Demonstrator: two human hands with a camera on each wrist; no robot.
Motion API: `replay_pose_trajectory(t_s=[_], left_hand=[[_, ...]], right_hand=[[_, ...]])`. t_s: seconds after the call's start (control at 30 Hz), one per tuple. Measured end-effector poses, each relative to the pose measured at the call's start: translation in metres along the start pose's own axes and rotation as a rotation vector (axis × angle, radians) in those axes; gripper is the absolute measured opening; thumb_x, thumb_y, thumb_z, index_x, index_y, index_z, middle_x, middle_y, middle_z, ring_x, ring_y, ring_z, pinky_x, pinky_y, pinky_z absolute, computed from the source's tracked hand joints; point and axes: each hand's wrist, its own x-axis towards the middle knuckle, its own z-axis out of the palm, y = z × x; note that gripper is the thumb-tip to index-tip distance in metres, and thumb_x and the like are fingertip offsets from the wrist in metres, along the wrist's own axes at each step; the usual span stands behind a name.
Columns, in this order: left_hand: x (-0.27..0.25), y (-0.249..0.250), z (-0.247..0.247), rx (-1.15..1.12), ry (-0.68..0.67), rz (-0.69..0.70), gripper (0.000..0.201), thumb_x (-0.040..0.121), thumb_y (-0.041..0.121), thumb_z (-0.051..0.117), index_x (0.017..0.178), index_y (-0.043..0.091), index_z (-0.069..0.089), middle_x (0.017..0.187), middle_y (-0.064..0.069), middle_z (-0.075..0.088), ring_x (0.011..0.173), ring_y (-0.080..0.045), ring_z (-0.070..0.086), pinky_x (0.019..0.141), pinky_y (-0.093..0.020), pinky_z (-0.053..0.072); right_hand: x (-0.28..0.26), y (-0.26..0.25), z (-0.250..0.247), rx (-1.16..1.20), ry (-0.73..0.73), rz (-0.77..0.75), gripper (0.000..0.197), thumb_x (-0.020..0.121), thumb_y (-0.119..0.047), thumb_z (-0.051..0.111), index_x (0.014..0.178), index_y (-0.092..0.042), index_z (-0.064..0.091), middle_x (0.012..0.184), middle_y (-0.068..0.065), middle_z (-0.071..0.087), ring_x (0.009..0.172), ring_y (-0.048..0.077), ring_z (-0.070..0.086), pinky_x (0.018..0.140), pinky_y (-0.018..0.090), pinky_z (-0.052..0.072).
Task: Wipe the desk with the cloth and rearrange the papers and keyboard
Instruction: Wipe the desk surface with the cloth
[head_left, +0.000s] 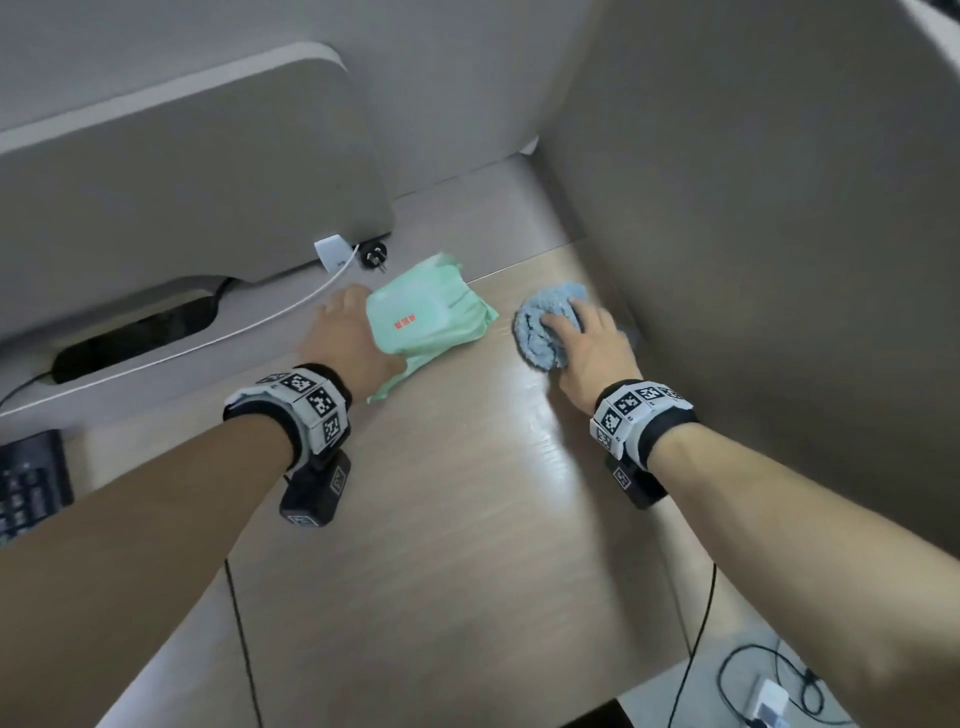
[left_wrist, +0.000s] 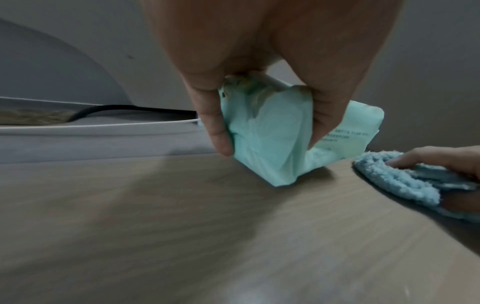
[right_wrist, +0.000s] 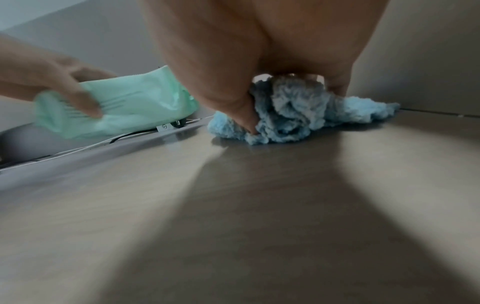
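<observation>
1. The right hand (head_left: 587, 343) presses a bunched blue cloth (head_left: 540, 332) onto the desk (head_left: 467, 493) at its far right, near the side panel (head_left: 779, 234); thumb and fingers curl into the cloth.
2. The left hand (head_left: 345, 338) grips a green pack (head_left: 431, 317) from the left, thumb on one face, fingers on the other; the pack is tilted, its near corner lowest.
3. The keyboard (head_left: 28, 483) lies at the far left edge.
4. A white cable (head_left: 249, 330) and a plug (head_left: 375, 257) lie behind the pack.

The green pack (head_left: 428, 322) bears small red and grey print, too blurred to read.
</observation>
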Motion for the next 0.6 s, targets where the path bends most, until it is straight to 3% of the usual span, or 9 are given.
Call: replay_pose_trajectory(t_s=[0.2,0.4,0.6], left_hand=[[0.051,0.062,0.007,0.09,0.054,0.065,0.07,0.067,0.029,0.077,0.123,0.008,0.041,0.124,-0.014,0.047,0.111,-0.034,0.047,0.087,-0.041,0.044],[0.107,0.096,0.018,0.057,0.062,0.112,0.076,0.069,0.028,0.075,0.134,0.011,0.039,0.131,-0.012,0.043,0.122,-0.035,0.039,0.101,-0.045,0.039],[0.145,0.118,0.024,0.061,0.073,0.152,0.076,0.07,0.025,0.075,0.136,0.014,0.039,0.132,-0.013,0.043,0.122,-0.035,0.04,0.098,-0.044,0.04]], right_hand=[[-0.002,0.008,0.01,0.051,-0.032,-0.034,0.081,0.076,-0.003,0.06,0.149,-0.024,0.031,0.161,0.015,0.012,0.146,0.039,0.014,0.118,0.05,0.019],[0.001,0.01,0.01,0.043,-0.071,-0.061,0.084,0.078,-0.007,0.062,0.151,-0.026,0.025,0.162,0.015,0.005,0.148,0.037,0.006,0.119,0.05,0.016],[0.002,0.014,0.012,0.037,-0.083,-0.084,0.082,0.082,-0.013,0.064,0.152,-0.025,0.023,0.162,0.016,0.002,0.149,0.036,0.0,0.12,0.05,0.012]])
